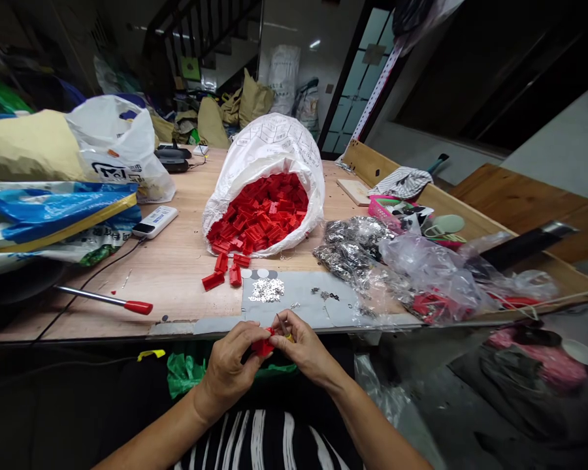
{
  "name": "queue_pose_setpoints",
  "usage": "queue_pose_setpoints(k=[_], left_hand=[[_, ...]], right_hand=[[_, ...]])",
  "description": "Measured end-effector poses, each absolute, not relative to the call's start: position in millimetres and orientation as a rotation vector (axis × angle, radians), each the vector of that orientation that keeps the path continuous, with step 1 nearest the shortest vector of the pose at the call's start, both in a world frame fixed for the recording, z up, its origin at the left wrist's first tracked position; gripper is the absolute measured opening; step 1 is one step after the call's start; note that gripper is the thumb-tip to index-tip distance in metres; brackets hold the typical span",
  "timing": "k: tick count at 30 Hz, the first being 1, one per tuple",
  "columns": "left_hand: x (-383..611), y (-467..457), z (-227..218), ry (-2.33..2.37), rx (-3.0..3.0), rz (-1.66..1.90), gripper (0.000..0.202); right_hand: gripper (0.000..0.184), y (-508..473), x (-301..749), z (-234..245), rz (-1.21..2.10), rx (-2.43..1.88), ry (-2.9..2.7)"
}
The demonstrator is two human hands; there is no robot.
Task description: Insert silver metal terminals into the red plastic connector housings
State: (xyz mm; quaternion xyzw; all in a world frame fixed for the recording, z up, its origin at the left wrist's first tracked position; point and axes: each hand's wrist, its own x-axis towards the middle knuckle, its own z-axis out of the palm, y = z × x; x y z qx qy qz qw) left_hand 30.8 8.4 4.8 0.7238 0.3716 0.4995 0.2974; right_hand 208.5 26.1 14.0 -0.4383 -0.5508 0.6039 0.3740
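Note:
My left hand [230,365] and my right hand [301,346] meet just below the table's front edge, both closed on a small red plastic part [263,346]. A thin metal pin [281,323] sticks up from the pinched fingers of my right hand. On the grey mat [318,294] in front of me lies a small heap of tiny metal pieces [266,290]. Behind it a white sack [269,156] lies on its side, full of red plastic parts [262,219]. Three loose red parts [224,272] lie spilled in front of the sack.
A red-handled metal rod [105,299] and a white remote-like device [155,220] lie at left beside stuffed bags [53,215]. Clear plastic bags [421,267] holding metal and red parts lie at right, with a pink basket [385,210] behind. The wooden table [176,267] has a raised edge at right.

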Motion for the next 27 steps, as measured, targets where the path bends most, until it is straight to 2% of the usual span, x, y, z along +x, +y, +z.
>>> queue_pose_setpoints(k=[14,20,23,24,27], left_hand=[[21,5,-5,0.907,1.836,1.304,0.036],[15,8,-14,0.873,1.346,1.331,0.028],[12,11,-20,0.984,1.218,1.329,0.028],[11,12,-21,1.033,1.218,1.325,0.028],[6,16,-23,1.171,1.267,1.342,0.028]], right_hand=[[0.050,20,212,4,1.965,-1.023,-1.115],[0.048,24,200,2,2.157,-0.933,-0.953],[0.041,43,197,11,1.969,-1.075,-1.266],[0.035,52,197,15,1.803,-1.157,-1.428],[0.009,80,195,24,1.017,-1.407,-1.868]])
